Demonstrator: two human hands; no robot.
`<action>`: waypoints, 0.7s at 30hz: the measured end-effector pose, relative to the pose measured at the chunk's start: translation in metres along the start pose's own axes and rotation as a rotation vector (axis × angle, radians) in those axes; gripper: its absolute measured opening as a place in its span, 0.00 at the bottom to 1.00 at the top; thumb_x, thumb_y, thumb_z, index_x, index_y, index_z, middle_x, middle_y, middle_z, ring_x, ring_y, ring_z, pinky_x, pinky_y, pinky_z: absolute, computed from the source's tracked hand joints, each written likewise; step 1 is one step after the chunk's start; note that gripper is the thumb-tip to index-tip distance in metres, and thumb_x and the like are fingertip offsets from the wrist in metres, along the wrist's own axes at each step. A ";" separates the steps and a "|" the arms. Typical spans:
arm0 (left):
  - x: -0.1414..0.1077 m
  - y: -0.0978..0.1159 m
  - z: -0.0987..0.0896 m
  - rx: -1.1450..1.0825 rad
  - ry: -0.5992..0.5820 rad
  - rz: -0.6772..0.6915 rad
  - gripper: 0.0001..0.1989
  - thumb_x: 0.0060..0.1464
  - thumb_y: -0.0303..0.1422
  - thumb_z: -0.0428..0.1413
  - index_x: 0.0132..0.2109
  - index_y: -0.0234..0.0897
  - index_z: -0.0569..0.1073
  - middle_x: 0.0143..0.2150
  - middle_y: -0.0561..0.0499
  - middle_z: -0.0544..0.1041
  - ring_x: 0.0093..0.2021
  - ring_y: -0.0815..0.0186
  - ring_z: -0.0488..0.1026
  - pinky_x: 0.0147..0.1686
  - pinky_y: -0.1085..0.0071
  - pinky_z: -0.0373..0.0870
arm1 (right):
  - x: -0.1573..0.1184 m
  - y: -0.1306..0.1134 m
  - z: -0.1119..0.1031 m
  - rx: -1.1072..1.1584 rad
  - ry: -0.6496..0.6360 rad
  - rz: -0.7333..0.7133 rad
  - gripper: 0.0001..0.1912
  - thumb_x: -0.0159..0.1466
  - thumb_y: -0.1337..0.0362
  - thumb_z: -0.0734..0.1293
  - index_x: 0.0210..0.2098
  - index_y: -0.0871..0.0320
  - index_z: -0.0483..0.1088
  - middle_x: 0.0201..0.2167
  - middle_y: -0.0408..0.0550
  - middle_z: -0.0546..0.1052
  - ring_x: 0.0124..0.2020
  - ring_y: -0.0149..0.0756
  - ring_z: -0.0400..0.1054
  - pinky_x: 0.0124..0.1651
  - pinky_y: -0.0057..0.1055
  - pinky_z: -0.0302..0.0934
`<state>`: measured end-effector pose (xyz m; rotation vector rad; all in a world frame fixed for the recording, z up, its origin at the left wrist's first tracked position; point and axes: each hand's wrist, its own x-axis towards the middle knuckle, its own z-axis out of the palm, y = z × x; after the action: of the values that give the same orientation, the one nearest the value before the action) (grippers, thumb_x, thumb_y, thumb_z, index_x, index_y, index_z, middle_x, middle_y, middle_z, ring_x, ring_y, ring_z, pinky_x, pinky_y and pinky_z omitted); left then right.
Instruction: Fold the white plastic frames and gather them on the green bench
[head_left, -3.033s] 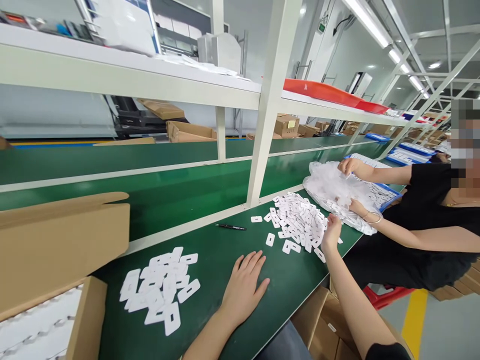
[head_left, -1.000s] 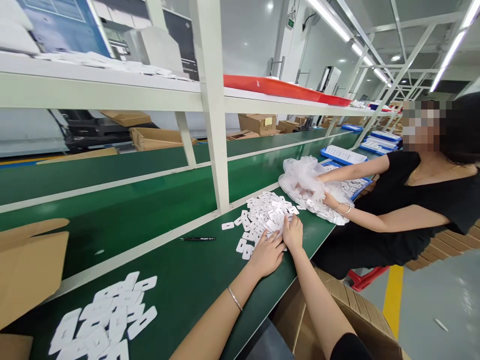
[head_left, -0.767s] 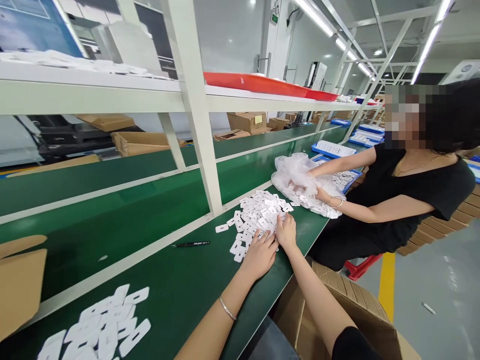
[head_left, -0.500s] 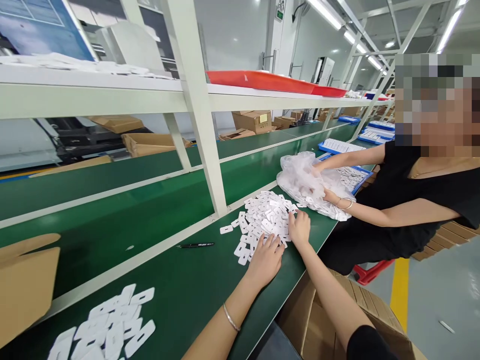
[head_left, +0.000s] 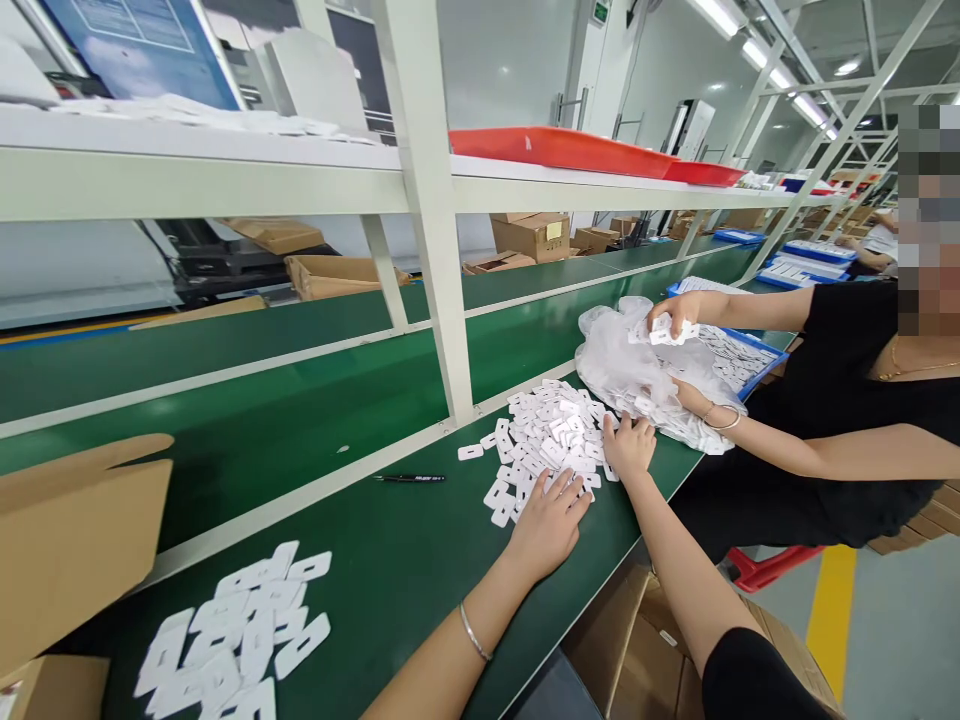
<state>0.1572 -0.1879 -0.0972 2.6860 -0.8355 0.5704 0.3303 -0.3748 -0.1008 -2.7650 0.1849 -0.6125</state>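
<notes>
A heap of small white plastic pieces (head_left: 551, 425) lies on the green table (head_left: 420, 560). My left hand (head_left: 547, 522) rests at the heap's near edge, its fingers spread over the closest pieces. At the right side of the heap is my right hand (head_left: 630, 447), fingers apart, touching the pieces there. Neither hand grips anything. A second, looser group of larger-looking white pieces (head_left: 255, 625) is at the lower left. Between the two groups lies a black pen (head_left: 410, 478).
At the right, a person's hand (head_left: 677, 310) holds white pieces above a clear plastic bag (head_left: 619, 350). Blue trays (head_left: 750, 385) stand beyond. A white post (head_left: 431, 230) rises behind the heap; a cardboard box (head_left: 82, 540) is at the left, another (head_left: 637, 650) below the table edge.
The view has shifted, moving the scene slightly. The other person's far hand has risen from the bag with white pieces in it. My right hand has moved slightly away from my left.
</notes>
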 end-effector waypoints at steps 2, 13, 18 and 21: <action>0.001 0.001 0.001 0.028 0.023 0.005 0.18 0.67 0.28 0.51 0.62 0.36 0.73 0.66 0.43 0.73 0.71 0.52 0.64 0.69 0.46 0.60 | 0.001 -0.001 0.000 -0.011 -0.011 0.005 0.37 0.74 0.47 0.53 0.66 0.72 0.67 0.63 0.75 0.65 0.63 0.67 0.57 0.63 0.59 0.54; -0.022 0.014 -0.020 0.146 0.142 0.056 0.14 0.66 0.26 0.51 0.55 0.35 0.75 0.61 0.41 0.76 0.66 0.52 0.69 0.67 0.50 0.63 | 0.008 -0.006 -0.005 0.015 -0.074 0.067 0.36 0.72 0.49 0.56 0.68 0.70 0.64 0.67 0.71 0.64 0.66 0.63 0.57 0.66 0.57 0.52; -0.045 0.026 -0.027 0.122 0.071 -0.084 0.20 0.64 0.32 0.56 0.61 0.36 0.71 0.66 0.37 0.71 0.69 0.46 0.65 0.69 0.44 0.58 | 0.011 -0.008 -0.008 0.067 -0.099 0.102 0.27 0.74 0.52 0.61 0.64 0.64 0.70 0.68 0.65 0.63 0.69 0.60 0.55 0.68 0.58 0.49; -0.055 0.029 -0.025 0.096 0.064 -0.136 0.21 0.66 0.37 0.55 0.63 0.36 0.69 0.68 0.38 0.70 0.71 0.46 0.63 0.70 0.43 0.58 | 0.013 -0.005 -0.012 0.132 -0.119 0.089 0.21 0.75 0.52 0.64 0.59 0.59 0.72 0.66 0.56 0.67 0.67 0.52 0.60 0.68 0.56 0.53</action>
<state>0.0918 -0.1752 -0.0952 2.7678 -0.6179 0.6766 0.3373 -0.3760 -0.0841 -2.6395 0.2313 -0.4201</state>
